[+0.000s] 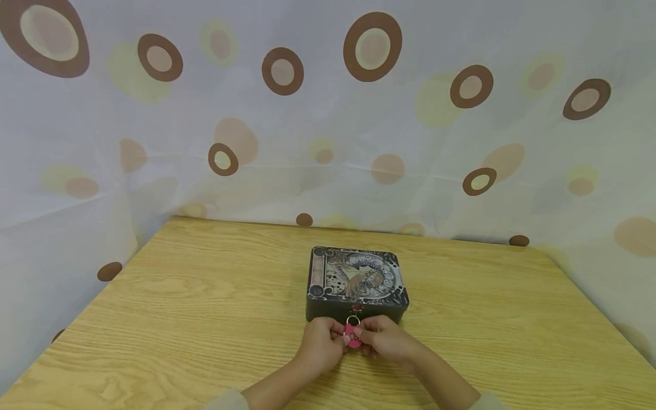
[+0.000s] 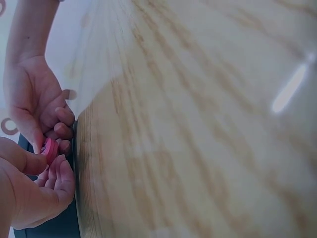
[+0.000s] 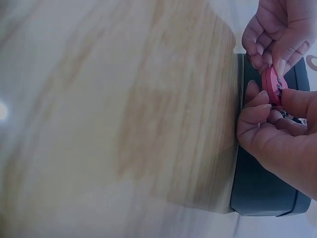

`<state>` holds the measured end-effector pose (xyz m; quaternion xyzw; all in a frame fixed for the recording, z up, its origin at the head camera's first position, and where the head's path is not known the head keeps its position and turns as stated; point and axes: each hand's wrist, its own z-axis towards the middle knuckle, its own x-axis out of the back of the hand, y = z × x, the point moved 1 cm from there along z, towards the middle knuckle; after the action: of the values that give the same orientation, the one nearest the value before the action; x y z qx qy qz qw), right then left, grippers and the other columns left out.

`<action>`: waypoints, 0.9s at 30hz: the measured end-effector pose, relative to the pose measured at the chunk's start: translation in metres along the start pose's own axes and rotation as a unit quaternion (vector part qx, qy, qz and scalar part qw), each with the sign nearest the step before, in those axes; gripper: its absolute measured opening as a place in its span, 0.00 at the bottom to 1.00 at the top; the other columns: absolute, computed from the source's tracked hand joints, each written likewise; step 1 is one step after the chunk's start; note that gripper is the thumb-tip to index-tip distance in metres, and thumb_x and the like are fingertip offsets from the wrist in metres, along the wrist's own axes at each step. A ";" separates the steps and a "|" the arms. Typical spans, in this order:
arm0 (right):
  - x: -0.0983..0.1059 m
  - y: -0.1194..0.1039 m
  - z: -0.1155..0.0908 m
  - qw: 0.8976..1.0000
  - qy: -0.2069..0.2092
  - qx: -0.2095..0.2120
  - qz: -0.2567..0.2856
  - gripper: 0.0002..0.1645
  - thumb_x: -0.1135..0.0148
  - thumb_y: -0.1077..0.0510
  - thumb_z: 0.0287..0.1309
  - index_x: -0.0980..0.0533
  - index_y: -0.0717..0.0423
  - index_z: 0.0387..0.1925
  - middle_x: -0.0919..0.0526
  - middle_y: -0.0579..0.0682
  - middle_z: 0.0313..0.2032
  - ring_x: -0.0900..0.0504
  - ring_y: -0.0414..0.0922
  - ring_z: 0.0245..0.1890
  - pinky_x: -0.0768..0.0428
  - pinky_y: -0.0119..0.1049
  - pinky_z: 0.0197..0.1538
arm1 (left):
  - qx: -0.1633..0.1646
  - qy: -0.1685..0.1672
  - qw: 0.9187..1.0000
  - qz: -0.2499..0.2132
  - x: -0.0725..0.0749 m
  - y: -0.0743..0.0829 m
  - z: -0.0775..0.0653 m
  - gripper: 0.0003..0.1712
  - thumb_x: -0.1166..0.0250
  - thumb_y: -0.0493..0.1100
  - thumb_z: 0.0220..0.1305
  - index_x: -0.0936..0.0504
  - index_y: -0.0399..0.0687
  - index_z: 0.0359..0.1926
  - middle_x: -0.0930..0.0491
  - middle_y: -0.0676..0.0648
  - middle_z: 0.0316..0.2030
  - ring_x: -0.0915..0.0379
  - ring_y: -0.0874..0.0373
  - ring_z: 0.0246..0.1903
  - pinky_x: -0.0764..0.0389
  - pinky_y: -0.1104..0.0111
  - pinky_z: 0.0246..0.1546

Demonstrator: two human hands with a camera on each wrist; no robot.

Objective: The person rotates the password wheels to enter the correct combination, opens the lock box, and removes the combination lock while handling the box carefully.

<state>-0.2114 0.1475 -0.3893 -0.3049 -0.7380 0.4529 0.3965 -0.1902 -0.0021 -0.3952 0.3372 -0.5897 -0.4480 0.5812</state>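
A pink combination padlock (image 1: 353,336) with a silver shackle is held between both hands at the front of a dark box. My left hand (image 1: 323,343) pinches its left side between thumb and fingers. From the other side my right hand (image 1: 386,340) grips it, thumb over the number dials. In the right wrist view the padlock (image 3: 273,85) shows its dials between the two thumbs. The shackle stands up toward a small red clasp (image 1: 356,308) on the box front. The box (image 1: 359,276) has a lid printed with an ornate picture and appears closed.
The box stands on a wood-grain table (image 1: 215,296), which stretches out to both sides of it. Behind the table's far edge hangs a pale cloth (image 1: 318,114) with brown and yellow round shapes.
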 end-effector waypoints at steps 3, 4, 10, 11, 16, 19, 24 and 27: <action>0.000 0.000 0.000 1.000 0.002 -0.001 -0.002 0.14 0.53 0.62 0.65 0.26 0.70 0.32 0.28 0.44 0.21 0.32 0.37 0.22 0.34 0.26 0.25 | 0.002 0.000 1.000 0.000 0.000 0.000 0.000 0.02 0.38 0.28 0.52 0.21 0.29 0.26 0.22 0.44 0.21 0.30 0.63 0.23 0.27 0.75 0.21; 0.000 0.000 0.000 1.000 0.003 -0.001 -0.003 0.14 0.53 0.62 0.65 0.26 0.70 0.32 0.28 0.44 0.21 0.32 0.37 0.22 0.34 0.26 0.25 | 0.003 -0.001 1.000 0.000 0.000 0.000 0.000 0.02 0.38 0.28 0.53 0.21 0.29 0.26 0.22 0.44 0.21 0.30 0.63 0.23 0.28 0.75 0.21; 0.001 0.001 -0.001 1.000 -0.002 -0.008 0.000 0.14 0.53 0.60 0.65 0.27 0.69 0.34 0.28 0.45 0.22 0.31 0.38 0.24 0.32 0.28 0.27 | 0.008 -0.006 1.000 -0.008 0.000 -0.001 0.000 0.02 0.38 0.28 0.53 0.22 0.29 0.26 0.23 0.45 0.21 0.31 0.63 0.21 0.28 0.76 0.19; 0.001 0.002 -0.001 1.000 -0.005 -0.009 0.003 0.14 0.53 0.60 0.65 0.27 0.69 0.35 0.28 0.45 0.22 0.31 0.38 0.24 0.32 0.29 0.28 | 0.007 -0.006 1.000 -0.010 0.000 0.000 -0.001 0.02 0.38 0.28 0.53 0.22 0.29 0.26 0.23 0.45 0.20 0.31 0.63 0.21 0.28 0.77 0.19; 0.001 0.002 -0.001 1.000 -0.018 -0.006 0.016 0.12 0.52 0.60 0.65 0.29 0.68 0.36 0.29 0.46 0.23 0.31 0.39 0.25 0.32 0.29 0.28 | 0.009 -0.008 1.000 -0.015 0.001 0.000 0.000 0.03 0.38 0.28 0.54 0.22 0.29 0.26 0.23 0.45 0.20 0.30 0.63 0.21 0.28 0.76 0.19; 0.001 0.001 -0.001 1.000 -0.021 -0.006 0.020 0.12 0.51 0.60 0.65 0.29 0.68 0.36 0.28 0.46 0.23 0.31 0.39 0.25 0.32 0.28 0.28 | 0.009 -0.010 1.000 -0.013 0.001 0.000 0.000 0.03 0.38 0.28 0.54 0.22 0.29 0.26 0.23 0.45 0.20 0.31 0.63 0.21 0.29 0.76 0.19; 0.001 0.001 -0.001 1.000 -0.017 -0.003 0.019 0.13 0.51 0.60 0.64 0.29 0.70 0.36 0.28 0.46 0.23 0.31 0.38 0.25 0.31 0.28 0.28 | 0.009 -0.008 1.000 -0.012 0.001 0.000 0.000 0.03 0.38 0.28 0.54 0.22 0.29 0.26 0.23 0.45 0.21 0.31 0.63 0.21 0.29 0.76 0.19; 0.002 0.002 -0.001 1.000 -0.015 -0.002 0.011 0.13 0.51 0.60 0.65 0.29 0.71 0.37 0.28 0.45 0.23 0.31 0.38 0.25 0.31 0.28 0.28 | 0.008 -0.010 1.000 -0.014 0.001 -0.001 0.000 0.03 0.38 0.28 0.54 0.22 0.29 0.27 0.23 0.45 0.21 0.31 0.63 0.21 0.29 0.76 0.19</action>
<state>-0.2116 0.1499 -0.3903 -0.3072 -0.7410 0.4607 0.3799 -0.1905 -0.0030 -0.3961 0.3457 -0.5941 -0.4550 0.5662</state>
